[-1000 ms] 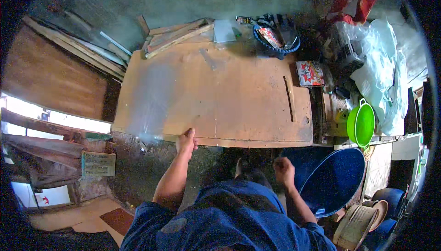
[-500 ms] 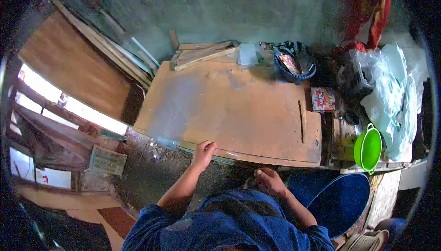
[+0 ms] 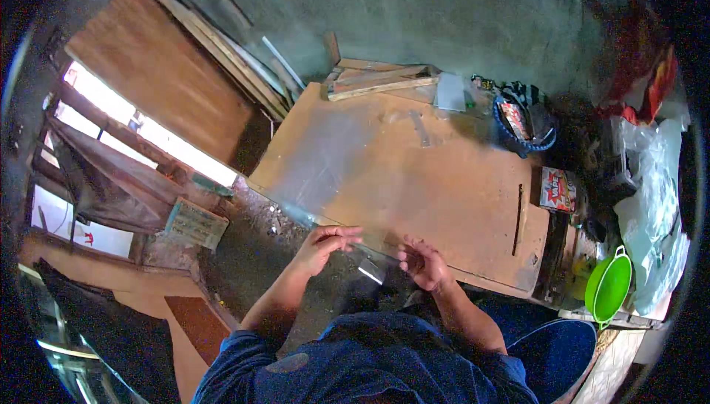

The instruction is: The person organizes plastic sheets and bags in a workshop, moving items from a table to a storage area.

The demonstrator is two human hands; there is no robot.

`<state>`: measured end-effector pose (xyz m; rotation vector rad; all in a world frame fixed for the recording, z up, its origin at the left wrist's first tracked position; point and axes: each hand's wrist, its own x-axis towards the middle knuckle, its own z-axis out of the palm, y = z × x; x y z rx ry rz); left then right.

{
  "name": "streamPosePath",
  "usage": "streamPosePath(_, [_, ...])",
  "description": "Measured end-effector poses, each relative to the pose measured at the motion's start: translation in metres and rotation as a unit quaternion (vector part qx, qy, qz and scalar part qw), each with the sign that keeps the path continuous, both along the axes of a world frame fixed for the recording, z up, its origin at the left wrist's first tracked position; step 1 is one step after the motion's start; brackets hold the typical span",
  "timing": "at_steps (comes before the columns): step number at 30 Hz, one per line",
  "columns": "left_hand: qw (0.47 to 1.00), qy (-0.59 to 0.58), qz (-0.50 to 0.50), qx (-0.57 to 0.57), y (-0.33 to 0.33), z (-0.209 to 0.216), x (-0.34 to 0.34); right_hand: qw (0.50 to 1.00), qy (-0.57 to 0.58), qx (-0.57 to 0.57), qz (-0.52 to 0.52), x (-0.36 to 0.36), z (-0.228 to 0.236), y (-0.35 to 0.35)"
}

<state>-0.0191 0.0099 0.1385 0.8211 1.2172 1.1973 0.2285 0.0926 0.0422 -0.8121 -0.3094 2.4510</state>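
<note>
My left hand (image 3: 325, 248) is over the near edge of the wooden table board (image 3: 414, 182), its fingers stretched to the right and somewhat apart. To its right, my right hand (image 3: 424, 263) is raised with fingers spread and slightly curled, and nothing shows in it. Low between the two hands is a small bright rectangular piece (image 3: 372, 271); I cannot tell whether it touches the left fingers or lies beyond them.
Wooden strips (image 3: 384, 87) and a blue basket (image 3: 526, 140) sit along the board's far side. A narrow stick (image 3: 518, 219) lies near its right end, beside a printed box (image 3: 558, 189). Right of that are a green basin (image 3: 609, 289) and a large blue tub (image 3: 551, 352).
My left hand has gone from closed to stretched fingers. The right hand has risen and spread its fingers. The view has turned, shifting the board rightward in the picture.
</note>
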Motion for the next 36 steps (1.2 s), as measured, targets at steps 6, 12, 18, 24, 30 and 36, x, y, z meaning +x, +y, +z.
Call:
streamPosePath(6, [0.996, 0.072, 0.061, -0.005, 0.003, -0.025, -0.058, 0.992, -0.055, 0.11, 0.003, -0.051, -0.008, 0.017])
streamPosePath(12, [0.992, 0.069, 0.106, 0.024, 0.007, -0.052, -0.126, 0.958, -0.211, 0.186, 0.055, -0.112, -0.007, 0.034])
streamPosePath(18, [0.981, 0.025, 0.191, -0.013, 0.004, -0.066, -0.181, 0.959, -0.187, 0.209, 0.046, -0.171, -0.005, 0.042])
streamPosePath(24, [0.966, 0.045, 0.24, -0.087, 0.001, -0.098, -0.233, 0.887, -0.325, 0.317, 0.082, -0.234, -0.002, 0.059])
streamPosePath(30, [0.913, 0.35, 0.134, -0.16, 0.006, -0.11, -0.265, 0.823, -0.427, 0.364, 0.089, -0.264, -0.022, 0.065])
streamPosePath(36, [0.794, 0.591, 0.141, -0.037, 0.035, -0.096, -0.283, 0.691, -0.606, 0.394, 0.018, -0.245, -0.046, 0.051])
